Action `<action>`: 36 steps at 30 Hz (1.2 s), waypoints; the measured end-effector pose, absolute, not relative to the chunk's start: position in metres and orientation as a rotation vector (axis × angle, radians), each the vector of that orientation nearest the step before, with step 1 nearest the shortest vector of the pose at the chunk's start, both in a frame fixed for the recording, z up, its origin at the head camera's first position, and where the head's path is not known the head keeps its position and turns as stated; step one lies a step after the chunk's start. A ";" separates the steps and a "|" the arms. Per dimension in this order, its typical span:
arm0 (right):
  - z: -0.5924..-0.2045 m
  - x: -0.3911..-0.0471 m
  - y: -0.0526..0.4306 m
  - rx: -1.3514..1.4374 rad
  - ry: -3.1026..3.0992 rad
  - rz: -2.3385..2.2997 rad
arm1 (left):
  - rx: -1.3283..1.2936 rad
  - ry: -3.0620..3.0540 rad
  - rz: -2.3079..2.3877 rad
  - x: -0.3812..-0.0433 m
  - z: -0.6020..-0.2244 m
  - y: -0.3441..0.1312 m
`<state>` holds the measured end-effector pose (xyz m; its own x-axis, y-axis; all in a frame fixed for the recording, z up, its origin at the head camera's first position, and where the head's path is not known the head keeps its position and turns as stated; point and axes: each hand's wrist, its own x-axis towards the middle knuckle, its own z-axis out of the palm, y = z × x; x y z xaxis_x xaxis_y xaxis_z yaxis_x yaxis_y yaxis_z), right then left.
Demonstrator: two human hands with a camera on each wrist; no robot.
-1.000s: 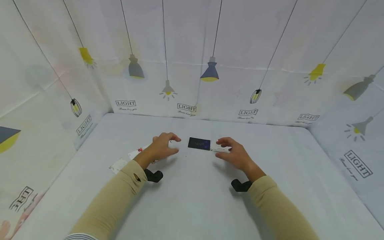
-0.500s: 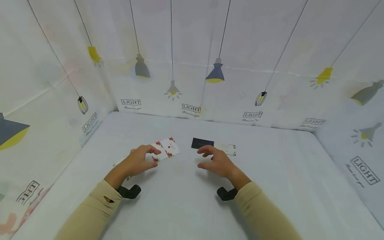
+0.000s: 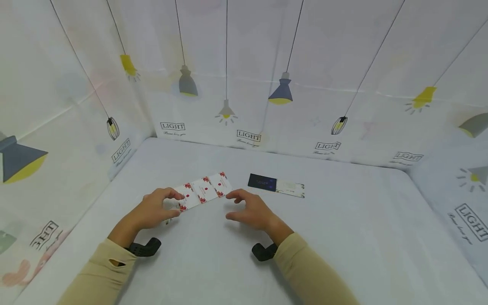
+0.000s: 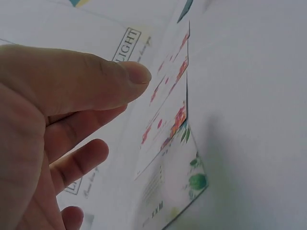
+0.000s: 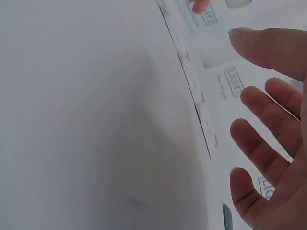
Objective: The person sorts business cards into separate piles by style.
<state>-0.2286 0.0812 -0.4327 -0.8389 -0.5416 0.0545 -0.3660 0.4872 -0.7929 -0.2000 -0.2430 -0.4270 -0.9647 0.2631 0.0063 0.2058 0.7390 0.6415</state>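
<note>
Three white cards with red floral corners (image 3: 203,189) lie edge to edge in a slanting row. My left hand (image 3: 152,209) hovers at the row's left end, thumb and fingers spread apart with nothing between them. Under it, mostly hidden in the head view, is a white card with green leaves (image 4: 170,189), plain in the left wrist view. My right hand (image 3: 251,210) is held over the table right of the row, its loosely bent fingers holding nothing. Beyond it lie a dark blue card (image 3: 262,182) and a white card with leafy corners (image 3: 290,188), end to end.
A white cloth covers the table (image 3: 362,237). Behind and at both sides hang white curtains (image 3: 213,51) printed with lamps and the word LIGHT. Each wrist carries a black strap-on device (image 3: 146,247).
Both hands have moved left across the table. The red floral cards, earlier mostly behind the left hand, are now uncovered, and so is the leafy white card on the right. The view has shifted slightly.
</note>
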 end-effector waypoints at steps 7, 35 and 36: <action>-0.435 -0.224 0.049 -0.795 2.527 -1.212 | 0.321 2.866 1.047 -0.197 -0.428 -0.267; -0.446 -0.201 0.000 -0.702 2.613 -1.164 | 0.207 2.861 0.872 -0.199 -0.445 -0.285; -0.445 -0.200 -0.001 -0.703 2.627 -1.151 | 0.208 2.874 0.863 -0.198 -0.444 -0.284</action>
<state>-0.2002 -0.0013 -0.4447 -0.8698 -0.4930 0.0171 -0.3468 0.5863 -0.7321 -0.1975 -0.2836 -0.4444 -0.9816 0.1696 -0.0876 0.0933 0.8265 0.5552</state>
